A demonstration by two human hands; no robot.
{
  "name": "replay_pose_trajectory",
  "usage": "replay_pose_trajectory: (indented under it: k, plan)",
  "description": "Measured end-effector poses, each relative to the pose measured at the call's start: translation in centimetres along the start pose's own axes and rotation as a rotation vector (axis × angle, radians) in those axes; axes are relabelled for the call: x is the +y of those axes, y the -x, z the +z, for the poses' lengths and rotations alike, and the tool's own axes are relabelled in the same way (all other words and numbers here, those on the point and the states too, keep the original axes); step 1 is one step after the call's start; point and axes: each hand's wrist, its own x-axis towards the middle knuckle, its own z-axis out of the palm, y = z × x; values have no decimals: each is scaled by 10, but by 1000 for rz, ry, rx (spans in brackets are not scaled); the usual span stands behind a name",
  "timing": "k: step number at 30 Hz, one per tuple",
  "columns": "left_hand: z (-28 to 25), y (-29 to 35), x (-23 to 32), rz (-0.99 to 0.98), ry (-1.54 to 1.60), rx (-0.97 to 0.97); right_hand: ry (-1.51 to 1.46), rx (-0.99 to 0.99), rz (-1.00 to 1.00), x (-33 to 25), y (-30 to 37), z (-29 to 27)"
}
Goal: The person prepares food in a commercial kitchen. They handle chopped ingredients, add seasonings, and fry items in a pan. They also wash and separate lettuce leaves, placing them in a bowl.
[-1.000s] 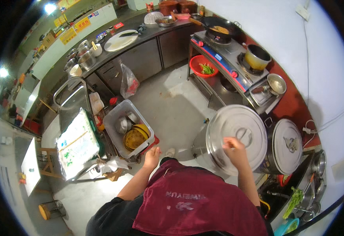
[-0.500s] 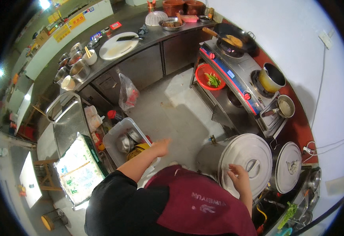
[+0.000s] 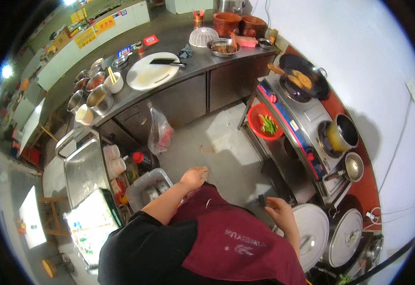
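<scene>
My left hand [image 3: 194, 176] is held out in front of the maroon apron [image 3: 236, 232], near the clear plastic bin [image 3: 136, 194]. Its fingers look loosely bent, and I see nothing in them. Low on the right, my right hand [image 3: 279, 209] hovers close to the large lidded metal pot [image 3: 307, 237], fingers curved and apart, with no object in it. My forearm partly covers the pot's lid. Metal bowls lie in the bin, partly hidden by my left arm.
Ahead right, a stove [image 3: 307, 118] carries a wok [image 3: 307, 71] with browned food and a yellow pot [image 3: 342, 133]. A red basket [image 3: 264, 121] of green peppers sits beneath. The far counter holds a cutting board [image 3: 145, 78] with a cleaver [image 3: 164, 61]. A plastic bag [image 3: 160, 133] hangs there.
The view has shifted forward, so the counter and stove sit lower and further right. The bin and lidded pot have slipped toward the lower edge. Both hands remain without objects.
</scene>
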Motion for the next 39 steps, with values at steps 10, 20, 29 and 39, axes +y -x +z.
replay_pose_trajectory:
  k: [10,20,29,39]
  plan:
    - [-147,-128,-103,-260,172,-176,146,-218,-203,-146,-250,43]
    - [-229,-251,-155,-227,366,198,366,-434,-509,-270,-382,-31]
    - [-265,-320,-159,-307,466,365,619,-723,-650,-349,-573,-142]
    - [-292,-353,-178,-519,818,550,972,-265,-614,-292,-922,-30]
